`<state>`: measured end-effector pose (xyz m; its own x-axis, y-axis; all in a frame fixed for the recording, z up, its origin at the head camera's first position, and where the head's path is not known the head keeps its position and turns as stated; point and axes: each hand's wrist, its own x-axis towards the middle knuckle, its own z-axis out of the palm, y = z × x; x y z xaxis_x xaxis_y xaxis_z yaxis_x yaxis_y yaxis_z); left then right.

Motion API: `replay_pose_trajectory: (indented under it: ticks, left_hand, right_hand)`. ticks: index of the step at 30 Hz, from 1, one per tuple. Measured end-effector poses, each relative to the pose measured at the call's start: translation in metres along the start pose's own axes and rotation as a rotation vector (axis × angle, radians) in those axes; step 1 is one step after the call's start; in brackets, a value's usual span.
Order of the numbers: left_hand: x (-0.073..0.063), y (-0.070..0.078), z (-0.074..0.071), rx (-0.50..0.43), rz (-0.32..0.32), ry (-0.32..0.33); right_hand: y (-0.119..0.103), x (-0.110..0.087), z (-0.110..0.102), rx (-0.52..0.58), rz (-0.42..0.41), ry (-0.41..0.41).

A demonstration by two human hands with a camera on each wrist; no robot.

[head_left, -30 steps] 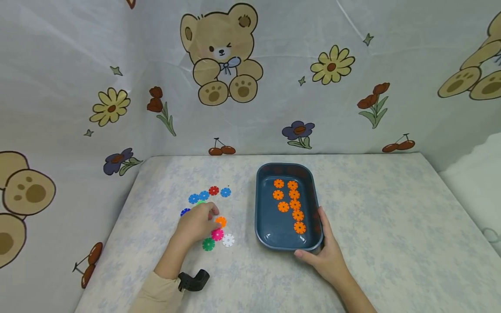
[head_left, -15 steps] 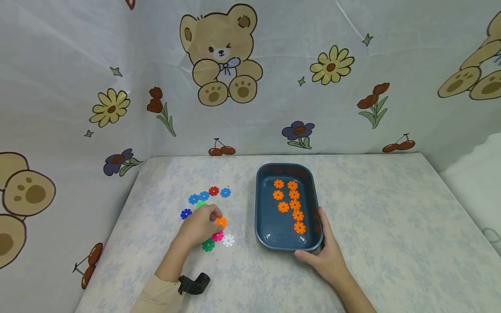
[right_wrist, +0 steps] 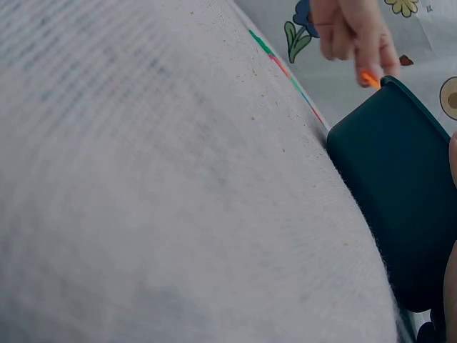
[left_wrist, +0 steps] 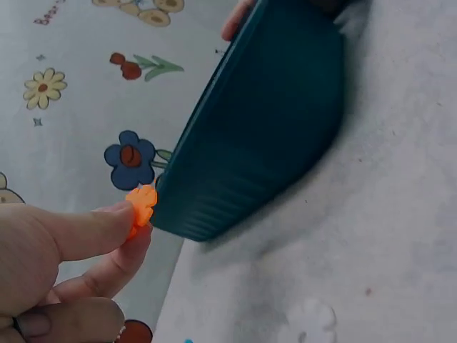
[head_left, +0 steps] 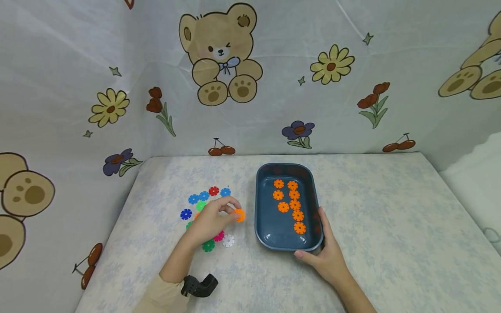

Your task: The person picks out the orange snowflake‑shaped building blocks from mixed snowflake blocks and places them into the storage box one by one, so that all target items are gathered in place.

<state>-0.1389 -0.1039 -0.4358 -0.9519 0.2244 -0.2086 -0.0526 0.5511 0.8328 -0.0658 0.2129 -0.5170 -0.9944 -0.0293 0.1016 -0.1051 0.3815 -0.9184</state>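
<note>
My left hand [head_left: 211,222] pinches an orange interlocking disc [head_left: 239,215] between thumb and fingertips, just left of the dark blue tray [head_left: 267,243]. In the left wrist view the notched edge of that disc [left_wrist: 145,204] shows past the thumb, overlapping the tray's corner. My right hand [head_left: 328,259] grips the tray at its near right corner, thumb on the front side and fingers along the right wall. Inside the tray several orange discs [head_left: 294,204] lie flat in two rough columns.
Left of the tray, loose discs lie on the table: light blue [head_left: 193,199], red [head_left: 213,191], dark blue [head_left: 185,214], pink [head_left: 219,236], green [head_left: 208,245] and white [head_left: 228,240]. The left hand partly covers some. A printed cloth wall [head_left: 274,100] stands behind the table.
My left hand has taken the orange disc from among the loose discs and moved it right, toward the tray. The right hand and tray have stayed put.
</note>
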Motion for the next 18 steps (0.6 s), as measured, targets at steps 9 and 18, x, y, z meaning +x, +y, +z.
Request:
replay_pose_trajectory:
  ticks: [9,18]
  left_hand:
    - [0.02,0.048,0.025,0.091,0.136,-0.088]
    - [0.026,0.057,0.076,0.441,0.322,0.019]
  right_hand:
    - [0.0,0.0,-0.001,-0.003,-0.005,0.008]
    - [0.0,0.0,-0.001,0.013,-0.013,-0.006]
